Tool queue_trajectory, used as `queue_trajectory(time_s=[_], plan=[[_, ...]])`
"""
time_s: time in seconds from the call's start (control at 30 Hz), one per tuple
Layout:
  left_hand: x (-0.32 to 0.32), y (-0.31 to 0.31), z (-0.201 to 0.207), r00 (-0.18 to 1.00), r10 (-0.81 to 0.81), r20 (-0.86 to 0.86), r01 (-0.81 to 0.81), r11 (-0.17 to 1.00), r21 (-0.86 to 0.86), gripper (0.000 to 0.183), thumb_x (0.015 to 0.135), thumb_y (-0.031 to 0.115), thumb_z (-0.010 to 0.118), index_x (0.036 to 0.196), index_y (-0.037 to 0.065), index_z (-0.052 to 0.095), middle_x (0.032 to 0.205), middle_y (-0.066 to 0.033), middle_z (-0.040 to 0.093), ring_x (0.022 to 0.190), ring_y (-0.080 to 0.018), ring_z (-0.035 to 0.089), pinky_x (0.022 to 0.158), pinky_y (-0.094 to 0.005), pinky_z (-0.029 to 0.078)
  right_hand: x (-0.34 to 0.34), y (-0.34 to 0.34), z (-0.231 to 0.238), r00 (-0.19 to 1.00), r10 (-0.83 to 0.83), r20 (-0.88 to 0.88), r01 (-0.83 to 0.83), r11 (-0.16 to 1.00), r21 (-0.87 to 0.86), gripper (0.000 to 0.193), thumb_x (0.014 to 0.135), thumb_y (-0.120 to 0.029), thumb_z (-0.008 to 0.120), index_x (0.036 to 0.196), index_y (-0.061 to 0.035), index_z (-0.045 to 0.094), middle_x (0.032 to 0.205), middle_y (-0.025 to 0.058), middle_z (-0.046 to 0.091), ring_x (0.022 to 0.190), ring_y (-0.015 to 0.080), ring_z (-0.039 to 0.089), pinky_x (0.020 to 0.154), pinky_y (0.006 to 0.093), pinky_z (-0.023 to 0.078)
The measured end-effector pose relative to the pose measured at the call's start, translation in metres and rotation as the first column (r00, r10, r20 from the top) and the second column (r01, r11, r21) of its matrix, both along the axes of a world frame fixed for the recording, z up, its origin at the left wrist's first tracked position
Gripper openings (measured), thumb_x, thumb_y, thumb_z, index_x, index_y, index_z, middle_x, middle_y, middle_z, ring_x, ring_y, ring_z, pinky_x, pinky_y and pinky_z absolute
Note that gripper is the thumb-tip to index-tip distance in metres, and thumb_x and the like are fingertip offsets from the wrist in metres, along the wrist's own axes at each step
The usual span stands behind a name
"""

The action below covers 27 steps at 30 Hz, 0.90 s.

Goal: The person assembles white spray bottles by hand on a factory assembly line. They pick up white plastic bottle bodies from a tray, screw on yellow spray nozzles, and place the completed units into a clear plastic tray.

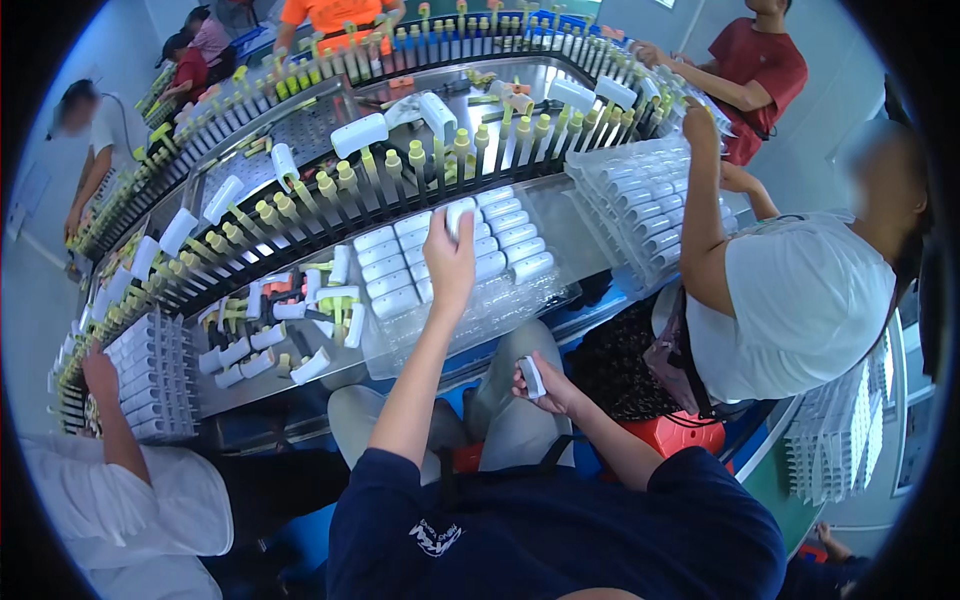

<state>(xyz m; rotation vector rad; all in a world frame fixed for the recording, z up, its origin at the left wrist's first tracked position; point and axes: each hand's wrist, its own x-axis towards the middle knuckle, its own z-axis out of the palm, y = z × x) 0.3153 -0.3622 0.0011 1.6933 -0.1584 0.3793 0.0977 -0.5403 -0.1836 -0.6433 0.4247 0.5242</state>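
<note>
My left hand (450, 262) reaches over the rows of white casings, its fingers closed around a small white plastic casing (461, 214). Below it, several matching white casings (392, 303) lie in neat rows in a clear plastic tray (440, 333) at the table's front edge. My right hand (548, 388) is low, above my lap and apart from the table. A white and grey plastic casing (531, 377) sits in its closed fingers. Loose casings and yellow-green capped pieces (285, 310) lie in a jumble left of the tray.
A line of upright holders with yellow-green tops (393, 160) runs behind the tray. Stacked trays of casings stand at the left (150, 375) and right (640, 215). A co-worker in white (800, 300) sits close on my right, another (130, 500) on my left.
</note>
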Motion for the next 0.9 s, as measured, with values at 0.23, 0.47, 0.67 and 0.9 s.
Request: queue_trajectory(time_s=[0.23,0.47,0.67,0.9], plan=[[0.09,-0.013,0.105,0.98,0.102,0.173,-0.101,0.995,-0.015,0.05,0.102,0.042,0.07,0.112,-0.006,0.061,0.096,-0.0263,0.073,0.089,-0.0417,0.072,0.082,-0.0495,0.054,0.0,0.003,0.004,1.0,-0.011,0.019,0.011,1.0,-0.027,0.054,0.114,-0.052,0.041,0.12,-0.002,0.061,0.095,0.0095,0.067,0.082,0.0195,0.064,0.091,0.0418,0.06],[0.153,0.01,0.139,0.98,0.141,0.137,-0.182,0.917,0.355,0.048,0.101,0.039,0.066,0.106,-0.009,0.062,0.101,-0.0335,0.073,0.099,-0.0485,0.072,0.088,-0.0556,0.055,-0.001,0.006,0.003,0.999,-0.036,0.032,0.037,0.999,-0.038,0.054,0.113,-0.053,0.044,0.12,-0.0025,0.062,0.095,0.0093,0.067,0.082,0.0187,0.063,0.092,0.0414,0.06],[0.196,0.055,0.143,0.998,0.036,0.051,-0.063,0.568,0.82,0.055,0.099,0.051,0.063,0.119,0.001,0.071,0.111,-0.0265,0.077,0.106,-0.0435,0.074,0.092,-0.0522,0.058,0.002,0.005,0.004,0.999,0.008,0.034,-0.007,0.999,-0.039,0.054,0.113,-0.054,0.045,0.12,-0.0029,0.061,0.097,0.0087,0.067,0.083,0.0184,0.064,0.093,0.0416,0.06],[0.169,0.104,0.119,0.958,0.117,0.263,-0.288,0.397,0.871,0.046,0.099,0.054,0.062,0.112,0.01,0.067,0.099,-0.0227,0.077,0.094,-0.0447,0.075,0.083,-0.0559,0.058,-0.002,0.004,0.002,0.999,-0.046,0.025,0.046,0.999,0.004,0.053,0.114,-0.051,0.042,0.122,-0.002,0.06,0.096,0.0098,0.068,0.082,0.0196,0.065,0.089,0.0404,0.061]])
